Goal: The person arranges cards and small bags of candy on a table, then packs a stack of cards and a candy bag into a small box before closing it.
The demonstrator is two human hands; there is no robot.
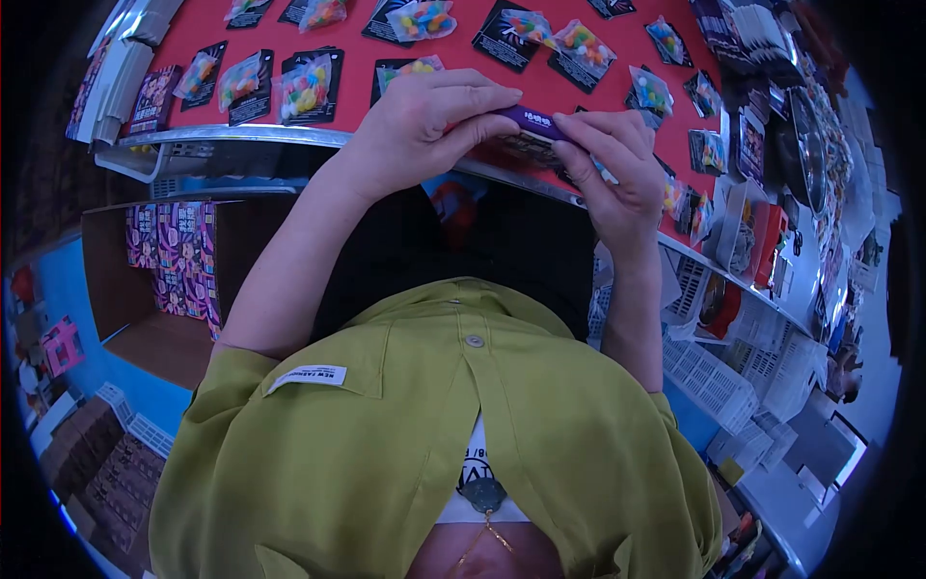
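A small purple box [537, 120] with white print on its edge is held up at the front edge of the red table. My left hand [429, 125] pinches its left end between thumb and fingers. At the other end, my right hand [617, 169] grips it the same way, thumb below and fingers on top. The box's underside is in shadow between my hands. Beyond them, clear bags of bright coloured pieces [307, 89] lie on black cards [505, 41] across the red tabletop [376, 66].
At lower left an open cardboard carton [154, 343] holds several purple printed boxes [178, 251]. White stacks [123, 72] stand at the table's left end. On the right are a metal bowl [805, 150], a clear tub [741, 224] and, lower down, white plastic baskets [709, 378].
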